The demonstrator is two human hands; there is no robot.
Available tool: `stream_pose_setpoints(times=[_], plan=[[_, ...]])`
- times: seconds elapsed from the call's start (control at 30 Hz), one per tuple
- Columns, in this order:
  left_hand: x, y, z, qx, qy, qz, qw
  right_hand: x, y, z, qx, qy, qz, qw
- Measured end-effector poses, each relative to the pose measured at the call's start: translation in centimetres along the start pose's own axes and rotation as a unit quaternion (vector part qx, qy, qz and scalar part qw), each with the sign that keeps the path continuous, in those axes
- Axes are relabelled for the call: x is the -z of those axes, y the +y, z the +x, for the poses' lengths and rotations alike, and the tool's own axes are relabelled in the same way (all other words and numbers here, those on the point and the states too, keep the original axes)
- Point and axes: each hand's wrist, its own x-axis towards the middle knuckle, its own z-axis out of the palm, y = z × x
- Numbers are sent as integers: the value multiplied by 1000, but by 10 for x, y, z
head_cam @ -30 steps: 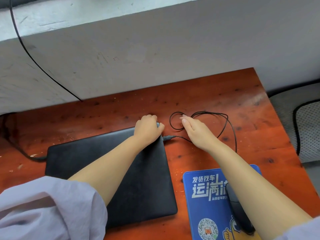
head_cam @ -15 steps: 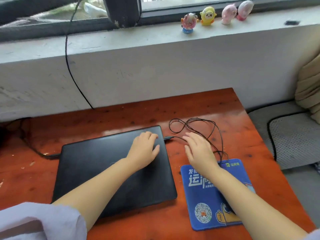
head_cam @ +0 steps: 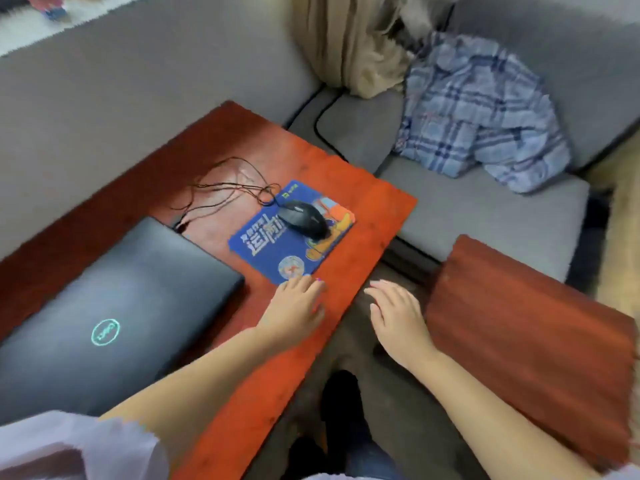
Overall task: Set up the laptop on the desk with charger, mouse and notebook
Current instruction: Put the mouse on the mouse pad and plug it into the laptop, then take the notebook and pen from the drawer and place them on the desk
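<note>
Closed laptop (head_cam: 117, 306) lies flat on the left of the red desk (head_cam: 374, 209), lid logo showing. Right of it sits the blue mouse pad (head_cam: 273, 251), the black mouse (head_cam: 303, 220) resting on its far end, cable (head_cam: 225, 188) looped on the desk behind (blurred, mind you). Left hand (head_cam: 294, 310) spreads flat and empty at the pad's near corner. Right hand (head_cam: 398, 317) hangs open past the desk's right edge, holding nothing, beside a red wooden surface (head_cam: 530, 327). A plaid shirt (head_cam: 478, 109) lies on the grey sofa (head_cam: 485, 209).
</note>
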Motion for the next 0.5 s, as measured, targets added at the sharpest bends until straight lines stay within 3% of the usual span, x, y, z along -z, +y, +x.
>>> stream_pose_setpoints(times=[0.13, 0.2, 0.37, 0.43, 0.5], plan=[[-45, 79, 9, -104, -104, 8, 989, 10, 69, -108, -171, -7, 5, 985], [-73, 113, 15, -106, -166, 0, 980, 15, 102, -159, -246, -20, 11, 969], [-154, 170, 31, 39, -288, -52, 956, 15, 176, -259, -398, -35, 87, 913], [-188, 178, 41, 105, -304, -67, 944, 9, 210, -282, -481, -32, 166, 860], [-218, 180, 56, 185, -287, -93, 935, -1, 248, -292, -566, -15, 249, 785]])
